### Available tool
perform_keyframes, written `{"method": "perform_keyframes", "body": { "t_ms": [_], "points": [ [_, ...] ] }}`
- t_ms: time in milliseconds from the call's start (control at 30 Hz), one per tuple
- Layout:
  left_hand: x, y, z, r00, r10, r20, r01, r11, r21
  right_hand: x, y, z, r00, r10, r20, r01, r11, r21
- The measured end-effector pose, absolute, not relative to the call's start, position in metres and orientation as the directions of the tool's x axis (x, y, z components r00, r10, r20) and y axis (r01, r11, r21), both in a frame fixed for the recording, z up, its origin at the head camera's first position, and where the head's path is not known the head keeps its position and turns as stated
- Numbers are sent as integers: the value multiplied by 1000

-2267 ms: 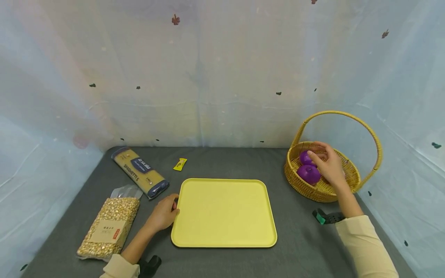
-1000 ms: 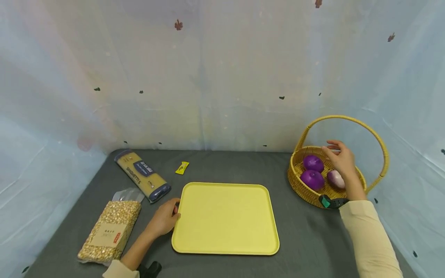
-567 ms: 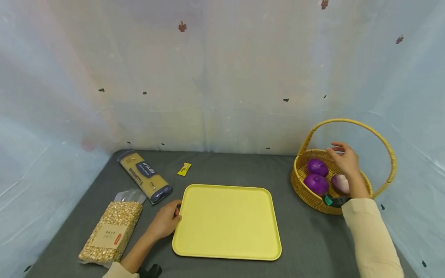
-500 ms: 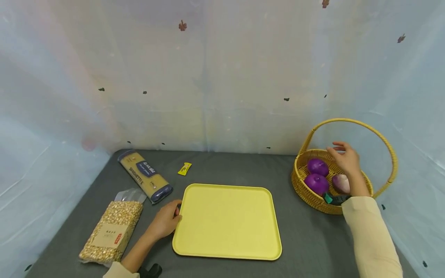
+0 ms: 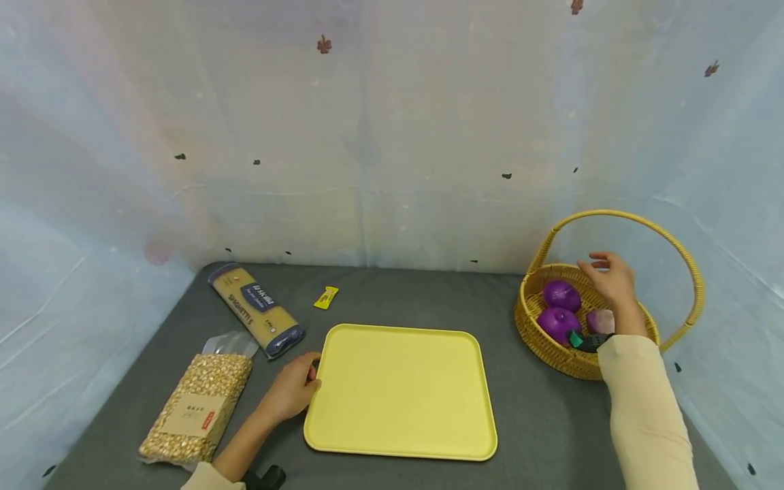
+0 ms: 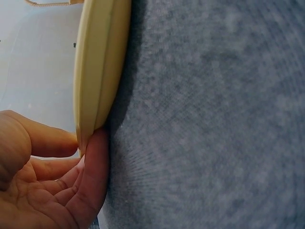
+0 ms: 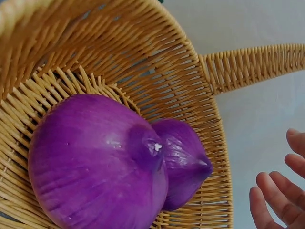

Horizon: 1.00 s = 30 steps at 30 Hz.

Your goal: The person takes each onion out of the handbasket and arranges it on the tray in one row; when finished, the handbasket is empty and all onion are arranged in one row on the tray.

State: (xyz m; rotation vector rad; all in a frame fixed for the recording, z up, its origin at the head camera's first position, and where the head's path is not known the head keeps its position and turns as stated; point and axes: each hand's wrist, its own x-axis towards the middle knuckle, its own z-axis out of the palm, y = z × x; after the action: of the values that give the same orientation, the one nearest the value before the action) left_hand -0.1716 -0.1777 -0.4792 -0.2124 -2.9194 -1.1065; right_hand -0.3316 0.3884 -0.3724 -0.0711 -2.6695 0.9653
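Since the earliest frame, the right hand (image 5: 612,282) has moved from over the purple onions toward the right side of the basket, uncovering more of what lies inside; the left hand (image 5: 288,388) has stayed at the tray's edge. The right hand is raised over the basket, fingers apart and loosely bent, holding nothing. The left hand pinches the left rim of the smooth yellow rectangular tray (image 5: 401,391) with rounded corners, thumb on the upper side and fingers below; the tray extends to the right of that hand, on the dark grey cloth-covered table (image 5: 527,422).

Beneath the right hand stands the round, honey-coloured woven wicker basket (image 5: 545,350), its tall arched handle (image 5: 682,255) rising around that hand. In the basket, to the left of the right hand, lie a glossy purple round onion (image 5: 559,325) and, just behind it, a second glossy purple onion (image 5: 561,296). A pale pinkish-purple bulb (image 5: 600,320) lies under the right wrist, partly covered by a black wrist strap (image 5: 597,342) with a green patch.

Beyond the left hand and to its left lies a flat yellow-and-blue packet of spaghetti (image 5: 254,309); straight beyond that hand is a small yellow wrapped sweet (image 5: 326,297). Left of the left hand rests a clear plastic bag of yellow kernels (image 5: 196,401) with a beige label.
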Motion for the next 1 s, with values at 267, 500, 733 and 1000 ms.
{"method": "perform_keyframes", "body": {
  "t_ms": [267, 500, 733, 1000],
  "points": [
    [-170, -177, -475, -990, 127, 59, 134, 744, 655, -332, 390, -385, -966, 158, 205, -11, 767, -641],
    [-168, -177, -477, -991, 124, 42, 121, 740, 662, -333, 391, -391, -971, 160, 176, 4, 752, -659],
    [-170, -177, -478, -991, 122, 57, 129, 742, 658, -338, 393, -397, -977, 116, 176, -22, 775, -632],
    [-168, -176, -478, -991, 122, 56, 129, 744, 656, -336, 390, -402, -991, 56, 123, -32, 788, -615]
  ]
}}
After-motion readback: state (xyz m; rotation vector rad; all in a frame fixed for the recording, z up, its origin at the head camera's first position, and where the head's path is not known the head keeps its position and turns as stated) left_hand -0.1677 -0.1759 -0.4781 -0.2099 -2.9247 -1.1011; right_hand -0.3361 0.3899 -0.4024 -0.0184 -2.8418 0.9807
